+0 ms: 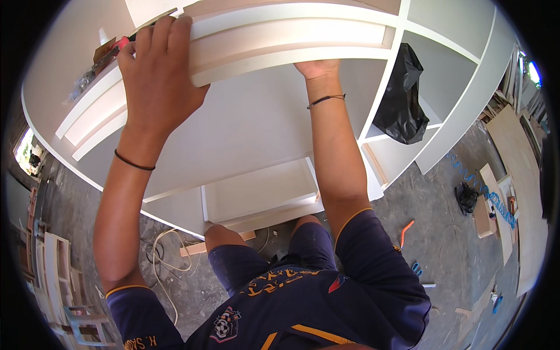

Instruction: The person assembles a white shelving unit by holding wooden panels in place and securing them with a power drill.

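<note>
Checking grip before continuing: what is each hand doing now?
Left hand: fingers curled over the white drawer box.
Right hand: under the drawer box, fingers hidden.

Your right hand point(318, 68) shows only its heel; the fingers vanish under the drawer point(280, 44). Your left hand point(156, 70) covers the drawer's corner. The clutter point(96, 64) beyond it is too small to tell, and the cabinet point(245, 128) runs past the top edge.

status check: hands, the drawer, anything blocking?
Left hand clamped over the white drawer front corner. Right hand under its lower edge, fingers hidden. Drawer partly out of white cabinet. Black bag in next compartment, apart.
</note>
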Tool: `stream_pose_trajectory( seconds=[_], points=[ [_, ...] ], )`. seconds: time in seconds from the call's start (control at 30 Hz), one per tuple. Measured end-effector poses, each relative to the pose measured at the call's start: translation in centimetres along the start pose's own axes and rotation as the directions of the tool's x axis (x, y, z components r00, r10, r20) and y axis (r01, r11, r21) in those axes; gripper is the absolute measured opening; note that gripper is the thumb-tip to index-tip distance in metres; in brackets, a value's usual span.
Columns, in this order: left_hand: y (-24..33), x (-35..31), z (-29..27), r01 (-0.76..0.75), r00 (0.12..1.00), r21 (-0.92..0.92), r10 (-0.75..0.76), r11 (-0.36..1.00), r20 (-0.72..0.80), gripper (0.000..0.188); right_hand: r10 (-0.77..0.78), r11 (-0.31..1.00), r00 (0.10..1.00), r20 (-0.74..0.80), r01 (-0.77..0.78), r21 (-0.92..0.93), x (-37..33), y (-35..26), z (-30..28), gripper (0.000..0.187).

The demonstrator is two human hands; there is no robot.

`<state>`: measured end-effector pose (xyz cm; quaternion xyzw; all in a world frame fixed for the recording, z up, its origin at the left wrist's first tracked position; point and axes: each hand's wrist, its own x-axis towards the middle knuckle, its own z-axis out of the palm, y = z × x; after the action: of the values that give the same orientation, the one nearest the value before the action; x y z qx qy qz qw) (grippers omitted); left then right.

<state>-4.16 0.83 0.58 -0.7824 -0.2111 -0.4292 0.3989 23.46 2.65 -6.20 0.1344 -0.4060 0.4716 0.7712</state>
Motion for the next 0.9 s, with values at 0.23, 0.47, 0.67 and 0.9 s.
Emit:
stream_pose_trajectory(
  seconds=[0.23,0.47,0.67,0.9],
  points=[
    [-0.5,-0.1,-0.2,0.011,0.999,0.043,-0.014,0.999,0.049,0.074,0.040,0.998,0.991,-0.130,-0.045,-0.034,-1.2,0.6,0.7,0.049],
    [0.0,0.5,0.3,-0.038,0.997,0.003,0.037,0.999,0.068,0.073,-0.094,0.882,0.856,-0.509,-0.165,-0.441,-18.1,-3.8,3.7,0.026],
    [-2.2,-0.9,1.4,-0.015,0.998,0.136,0.006,0.991,0.068,0.081,-0.717,0.040,0.520,-0.464,-0.634,-0.772,-41.9,-9.0,3.5,0.019],
    [-3.0,-1.1,1.8,0.062,0.995,0.106,-0.071,0.992,0.075,0.085,-0.865,-0.343,0.274,-0.420,-0.934,0.098,-73.7,-12.3,4.5,0.050]
  ],
)
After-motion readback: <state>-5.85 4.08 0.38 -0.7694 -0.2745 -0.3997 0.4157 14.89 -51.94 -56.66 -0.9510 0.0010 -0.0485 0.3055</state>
